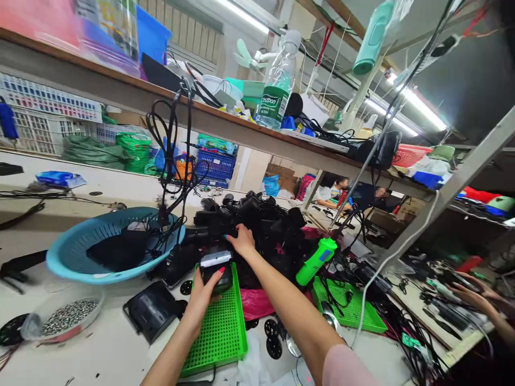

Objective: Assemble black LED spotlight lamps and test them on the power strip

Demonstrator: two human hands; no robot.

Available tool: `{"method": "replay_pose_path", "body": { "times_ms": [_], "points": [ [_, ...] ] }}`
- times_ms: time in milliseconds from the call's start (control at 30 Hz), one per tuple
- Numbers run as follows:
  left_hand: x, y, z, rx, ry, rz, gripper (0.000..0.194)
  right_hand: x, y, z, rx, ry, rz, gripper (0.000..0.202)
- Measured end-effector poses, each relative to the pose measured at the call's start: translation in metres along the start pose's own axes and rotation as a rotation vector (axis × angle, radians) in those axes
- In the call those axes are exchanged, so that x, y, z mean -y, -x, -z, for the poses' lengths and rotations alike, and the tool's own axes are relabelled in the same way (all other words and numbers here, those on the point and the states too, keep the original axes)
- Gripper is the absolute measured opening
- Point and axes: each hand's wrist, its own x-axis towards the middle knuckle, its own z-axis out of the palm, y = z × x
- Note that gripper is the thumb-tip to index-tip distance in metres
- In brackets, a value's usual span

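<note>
My left hand [205, 295] is wrapped round a black device [219, 273] with a pale strip on its top, above the green tray [219, 335]. Farther forward, my right hand [241, 241] reaches to the near side of a heap of black parts [269, 220]; whether its fingers hold anything is hard to make out. A second black housing [151, 311] lies on the table left of the tray. To the right of my right arm hangs a bright green electric screwdriver [316, 261].
A blue basket [68, 268] with black parts and a bowl of small screws [70, 317] stand at left. Another green tray [362, 313] is at right. A shelf [241, 126] with a bottle [277, 86] crosses above. Another person's hands [475, 295] are at far right.
</note>
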Motion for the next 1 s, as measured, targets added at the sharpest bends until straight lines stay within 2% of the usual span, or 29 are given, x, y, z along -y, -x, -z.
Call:
{"method": "replay_pose_path", "body": {
  "times_ms": [100,167,267,400,467,533,633,767,900,1000],
  "points": [
    [-0.012,-0.017,-0.009,0.007,-0.084,-0.06,0.081,0.005,-0.008,-0.008,-0.02,0.007,-0.005,0.026],
    [-0.017,-0.03,-0.01,-0.01,-0.119,-0.086,0.086,0.007,-0.017,-0.001,-0.035,-0.035,0.006,0.025],
    [-0.023,-0.049,-0.005,-0.061,-0.143,-0.099,0.085,0.009,-0.042,0.03,-0.099,-0.141,0.009,0.03],
    [-0.029,-0.067,0.012,-0.148,-0.139,-0.101,0.08,0.009,-0.089,0.083,-0.26,-0.256,-0.062,0.033],
    [-0.032,-0.07,0.021,-0.174,-0.142,-0.108,0.08,0.004,-0.103,0.101,-0.346,-0.262,-0.084,0.035],
    [-0.033,-0.07,0.028,-0.163,-0.148,-0.114,0.078,-0.006,-0.106,0.109,-0.414,-0.227,-0.102,0.035],
    [-0.034,-0.061,0.034,-0.104,-0.154,-0.115,0.08,-0.025,-0.089,0.104,-0.442,-0.129,-0.098,0.034],
    [-0.037,-0.042,0.037,0.006,-0.143,-0.143,0.083,-0.038,-0.05,0.083,-0.357,-0.001,0.033,0.035],
    [-0.048,-0.017,0.041,0.104,-0.063,-0.227,0.068,-0.029,-0.016,0.066,-0.055,0.06,0.298,0.044],
    [-0.055,0.006,0.047,0.266,0.087,-0.273,0.064,-0.016,0.001,0.059,0.104,0.075,0.41,0.052]
  ]
}}
